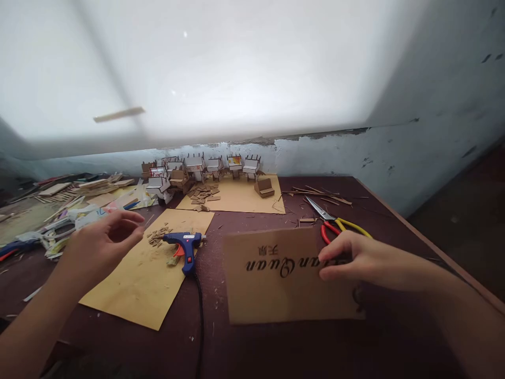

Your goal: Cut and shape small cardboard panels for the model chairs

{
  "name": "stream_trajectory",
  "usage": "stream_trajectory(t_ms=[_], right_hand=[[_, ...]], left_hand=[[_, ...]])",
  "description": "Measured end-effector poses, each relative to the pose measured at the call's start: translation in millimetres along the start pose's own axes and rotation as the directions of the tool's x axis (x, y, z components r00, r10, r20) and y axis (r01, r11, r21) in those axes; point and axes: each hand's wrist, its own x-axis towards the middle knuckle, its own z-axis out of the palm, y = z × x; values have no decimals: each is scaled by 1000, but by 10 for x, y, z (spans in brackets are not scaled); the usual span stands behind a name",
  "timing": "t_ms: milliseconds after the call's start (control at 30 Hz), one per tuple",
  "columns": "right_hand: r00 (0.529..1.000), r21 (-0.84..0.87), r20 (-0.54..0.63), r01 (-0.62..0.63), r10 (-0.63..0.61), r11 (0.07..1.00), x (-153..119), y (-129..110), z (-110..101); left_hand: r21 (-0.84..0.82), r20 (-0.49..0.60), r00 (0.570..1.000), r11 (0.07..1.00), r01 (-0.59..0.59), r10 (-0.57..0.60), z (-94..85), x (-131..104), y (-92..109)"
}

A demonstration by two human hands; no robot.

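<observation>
A flat brown cardboard piece [272, 297] printed with upside-down lettering lies at the front of the dark red table. My right hand [355, 260] is over its right part, thumb and fingertips slightly apart, with nothing visible between them; it hides some lettering. On the left, my left hand [112, 237] hovers with thumb and fingers curved and a gap between their tips. Between the hands, a blue hot glue gun [188, 247] with an orange trigger rests on a yellow sheet [138, 287]. Scissors [329, 216] with red and yellow handles lie behind the cardboard.
Several small cardboard models [195, 167] stand along the wall. A second yellow sheet [244, 197] bears cardboard scraps [203, 195] and a small folded cardboard piece [264, 188]. Thin strips [319, 195] lie at the back right. Wood pieces [97, 187] and clutter fill the left.
</observation>
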Motion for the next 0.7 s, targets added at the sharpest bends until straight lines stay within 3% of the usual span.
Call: stream_trajectory(t_ms=[100,167,267,333,500,600,700], right_hand=[[990,39,139,-30,25,999,112,110,86],[995,62,-53,-82,85,995,200,170,108],[935,57,-328,-125,137,990,262,180,150],[933,52,-344,-91,104,994,258,124,220],[968,-23,-247,44,-48,999,264,-45,463],[930,-90,-366,12,-44,996,301,-35,514],[890,-98,-455,-13,-33,995,303,-14,521]], left_hand=[[-254,97,995,967,-3,29,62,-5,169],[-424,142,987,906,-6,73,124,-5,318],[-561,180,970,827,-33,161,245,13,566],[-596,159,964,799,-80,215,339,40,726],[-642,110,948,750,-163,300,615,94,992],[-689,91,948,707,-160,304,781,70,1026],[-720,69,970,685,-115,235,888,38,976]])
